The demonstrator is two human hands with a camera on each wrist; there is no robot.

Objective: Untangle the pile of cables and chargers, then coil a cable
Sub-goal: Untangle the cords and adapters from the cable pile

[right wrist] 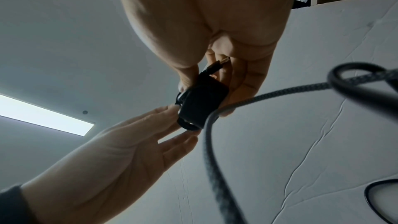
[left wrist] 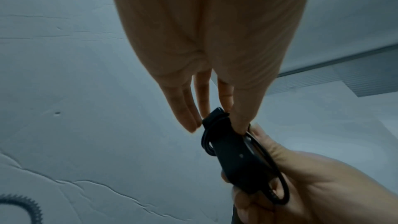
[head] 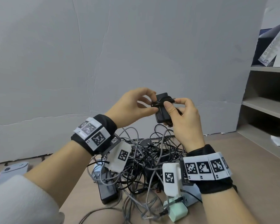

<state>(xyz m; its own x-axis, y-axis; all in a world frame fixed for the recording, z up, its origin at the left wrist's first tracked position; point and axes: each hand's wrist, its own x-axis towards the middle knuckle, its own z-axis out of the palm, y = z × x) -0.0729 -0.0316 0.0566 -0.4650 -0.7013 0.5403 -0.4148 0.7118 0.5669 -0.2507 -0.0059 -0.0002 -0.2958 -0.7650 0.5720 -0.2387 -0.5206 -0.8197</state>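
Two hands hold a small black charger (head: 162,110) in the air, above a tangled pile of cables (head: 145,159) on a brown floor (head: 233,151). A thin black cable (head: 158,103) is wound in loops around the charger's middle. The right hand (head: 183,117) grips the charger from the right, thumb pressed on its front face over the loops, fingers curled behind it. The left hand (head: 132,105) meets it from the left, thumb and fingertips pinching the cable loops at the charger's left edge, the other fingers loosely curved. Both wrists wear black bands with square black-and-white markers. The pile lies near and below the hands, mixing grey braided and black cables with a black power brick (head: 107,189) at its left and a mint-green plug (head: 176,209) nearest the viewer. A creased grey wall (head: 103,54) stands behind. Shelves (head: 268,102) are at far right.
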